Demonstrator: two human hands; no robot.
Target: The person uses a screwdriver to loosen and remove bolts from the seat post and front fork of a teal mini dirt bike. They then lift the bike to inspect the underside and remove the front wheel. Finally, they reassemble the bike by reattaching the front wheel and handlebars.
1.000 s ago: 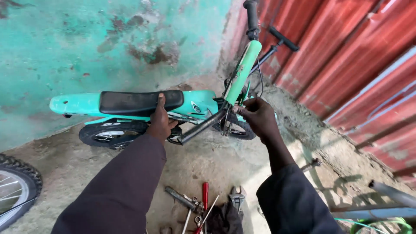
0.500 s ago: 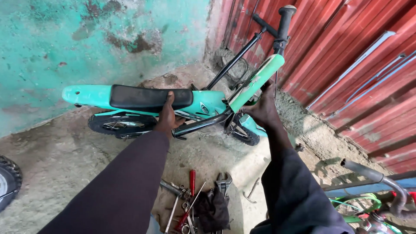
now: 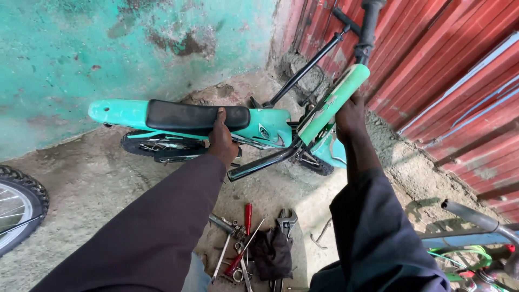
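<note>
A small turquoise bicycle (image 3: 267, 127) with a black seat (image 3: 184, 116) stands against a turquoise wall. My left hand (image 3: 221, 140) grips the near edge of the seat. My right hand (image 3: 350, 116) holds the green padded handlebar bar (image 3: 334, 103) from below. The black handlebar grip (image 3: 369, 24) points up toward the red metal sheeting. The small rear wheel (image 3: 154, 147) and front wheel (image 3: 313, 162) rest on the concrete floor.
Hand tools lie on the floor by my knees: a red-handled screwdriver (image 3: 247, 216), an adjustable wrench (image 3: 286, 220), a dark rag (image 3: 272, 251). Another bicycle wheel (image 3: 19, 208) is at the left edge. A grey handlebar and blue frame (image 3: 476, 224) sit at the lower right. Red corrugated sheeting (image 3: 454, 70) closes the right side.
My right hand has shifted from the bike's frame area up onto the green padded bar. The view moved closer and the handlebars have swung upward. My left hand stays on the seat.
</note>
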